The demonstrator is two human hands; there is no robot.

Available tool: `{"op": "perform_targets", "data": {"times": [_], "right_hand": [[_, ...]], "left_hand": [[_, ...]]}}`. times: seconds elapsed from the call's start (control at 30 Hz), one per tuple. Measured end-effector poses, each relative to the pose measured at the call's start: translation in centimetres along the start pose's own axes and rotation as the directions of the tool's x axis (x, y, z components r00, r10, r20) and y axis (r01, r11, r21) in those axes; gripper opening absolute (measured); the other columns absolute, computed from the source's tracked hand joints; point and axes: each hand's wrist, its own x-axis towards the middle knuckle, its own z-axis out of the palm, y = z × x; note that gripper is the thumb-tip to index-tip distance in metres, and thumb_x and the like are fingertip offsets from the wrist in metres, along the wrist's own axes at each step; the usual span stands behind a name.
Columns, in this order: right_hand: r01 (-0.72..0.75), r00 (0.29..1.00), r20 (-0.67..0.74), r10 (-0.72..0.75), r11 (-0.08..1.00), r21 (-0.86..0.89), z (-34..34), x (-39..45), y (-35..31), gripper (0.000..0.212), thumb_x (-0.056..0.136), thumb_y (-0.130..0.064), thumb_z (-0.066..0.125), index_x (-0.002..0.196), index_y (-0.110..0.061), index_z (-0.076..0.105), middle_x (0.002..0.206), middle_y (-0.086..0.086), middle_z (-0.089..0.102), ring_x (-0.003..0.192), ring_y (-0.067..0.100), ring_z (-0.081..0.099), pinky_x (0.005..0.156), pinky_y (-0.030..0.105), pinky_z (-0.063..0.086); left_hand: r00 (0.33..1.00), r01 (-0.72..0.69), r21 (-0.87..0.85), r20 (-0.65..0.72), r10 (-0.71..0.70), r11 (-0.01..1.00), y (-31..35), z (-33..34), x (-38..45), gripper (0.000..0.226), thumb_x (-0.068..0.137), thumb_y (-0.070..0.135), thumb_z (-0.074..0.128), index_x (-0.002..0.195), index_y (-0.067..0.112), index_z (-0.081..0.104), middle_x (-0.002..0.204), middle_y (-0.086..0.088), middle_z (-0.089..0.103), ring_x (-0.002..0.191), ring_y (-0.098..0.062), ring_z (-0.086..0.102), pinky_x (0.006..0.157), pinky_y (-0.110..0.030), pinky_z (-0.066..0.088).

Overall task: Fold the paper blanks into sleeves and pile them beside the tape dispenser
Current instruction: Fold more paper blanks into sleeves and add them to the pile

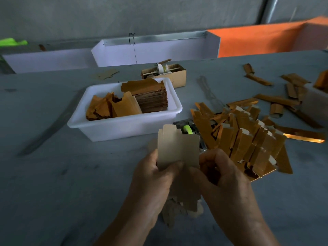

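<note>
A beige paper blank (177,148) stands upright between both hands, plain side towards me. My left hand (156,176) pinches its lower left edge, and my right hand (221,173) grips its lower right edge with curled fingers. More blanks (179,206) lie under my hands on the table. Behind the held blank sits the tape dispenser (188,129) with a green roll, partly hidden. To its right lies a pile of folded gold sleeves (248,139).
A white plastic tub (124,128) at centre left holds a stack of gold blanks (150,98) and loose pieces. A small cardboard box (170,73) stands behind it. Scattered gold sleeves (276,100) lie at the right. White and orange bins (248,39) line the far edge.
</note>
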Motion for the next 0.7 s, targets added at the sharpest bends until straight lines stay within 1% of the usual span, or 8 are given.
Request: {"op": "perform_targets", "data": {"times": [0.07,0.13,0.27,0.33,0.43,0.57,0.63,0.7], "right_hand": [[-0.002,1.0,0.028,0.002,1.0,0.0,0.2,-0.1,-0.2,0.018,0.074,-0.034,0.069,0.077,-0.032,0.052,0.064,-0.006,0.058,0.06,0.004,0.057,0.052,0.015,0.046],[-0.035,0.993,0.118,0.025,0.996,0.08,0.4,-0.2,-0.6,0.021,0.073,-0.048,0.063,0.079,-0.031,0.051,0.068,-0.001,0.063,0.06,0.007,0.062,0.053,0.022,0.051],[-0.079,0.976,0.212,0.041,0.982,0.174,0.4,-0.3,-0.6,0.039,0.069,-0.063,0.047,0.083,-0.027,0.054,0.074,-0.009,0.069,0.061,0.006,0.066,0.056,0.023,0.054],[-0.1,0.977,0.205,0.061,0.978,0.183,0.3,0.0,-0.4,0.042,0.068,-0.063,0.045,0.084,-0.026,0.056,0.074,-0.01,0.069,0.063,0.006,0.066,0.057,0.025,0.055],[-0.125,0.968,0.237,0.083,0.977,0.173,0.2,0.2,0.0,0.034,0.074,-0.053,0.048,0.088,-0.024,0.059,0.075,-0.005,0.07,0.067,0.007,0.068,0.061,0.027,0.057],[-0.17,0.939,0.328,0.099,0.966,0.195,-0.3,0.4,0.1,0.016,0.081,-0.034,0.056,0.089,-0.022,0.061,0.078,-0.003,0.07,0.072,0.007,0.069,0.065,0.026,0.058],[-0.192,0.944,0.306,0.122,0.959,0.209,-0.5,0.5,0.0,0.028,0.071,-0.045,0.056,0.086,-0.022,0.062,0.075,-0.006,0.07,0.068,0.007,0.067,0.06,0.022,0.055],[-0.186,0.97,0.192,0.149,0.963,0.194,-0.8,0.7,0.1,0.038,0.06,-0.053,0.054,0.085,-0.024,0.06,0.073,-0.004,0.068,0.066,0.005,0.065,0.055,0.017,0.051]], "left_hand": [[1.0,-0.005,-0.001,0.009,0.005,1.0,0.1,-0.1,-0.1,0.016,0.082,0.014,0.071,0.096,0.024,0.071,0.083,0.003,0.075,0.078,-0.014,0.071,0.066,-0.032,0.053],[1.0,-0.01,0.003,0.03,0.01,1.0,0.3,0.1,-0.3,0.015,0.083,0.011,0.069,0.089,0.025,0.072,0.079,-0.001,0.074,0.075,-0.02,0.071,0.06,-0.038,0.055],[0.998,-0.011,-0.004,0.058,0.011,1.0,0.6,0.3,-1.0,0.007,0.078,0.024,0.07,0.084,0.024,0.072,0.079,-0.009,0.073,0.079,-0.028,0.071,0.072,-0.051,0.056],[0.994,-0.016,-0.004,0.109,0.016,1.0,0.7,0.0,-1.0,0.009,0.087,0.029,0.066,0.085,0.023,0.073,0.079,-0.007,0.073,0.079,-0.024,0.071,0.075,-0.051,0.055],[0.978,-0.051,0.055,0.203,0.039,0.997,0.8,-0.6,-1.1,0.024,0.085,0.048,0.063,0.087,0.026,0.073,0.084,-0.002,0.074,0.084,-0.017,0.071,0.081,-0.041,0.055],[0.967,-0.087,0.081,0.246,0.065,0.993,0.9,-1.2,-1.1,0.015,0.091,0.024,0.059,0.094,0.023,0.074,0.09,-0.004,0.075,0.092,-0.023,0.07,0.089,-0.046,0.053],[0.964,-0.091,0.099,0.259,0.062,0.991,0.9,-1.4,-1.1,0.017,0.093,0.021,0.058,0.095,0.025,0.075,0.092,-0.003,0.075,0.095,-0.024,0.069,0.092,-0.049,0.051],[0.959,-0.074,0.093,0.28,0.045,0.993,1.2,-1.6,-1.1,0.019,0.092,0.022,0.059,0.097,0.03,0.075,0.093,0.001,0.076,0.095,-0.018,0.07,0.094,-0.044,0.051]]}}
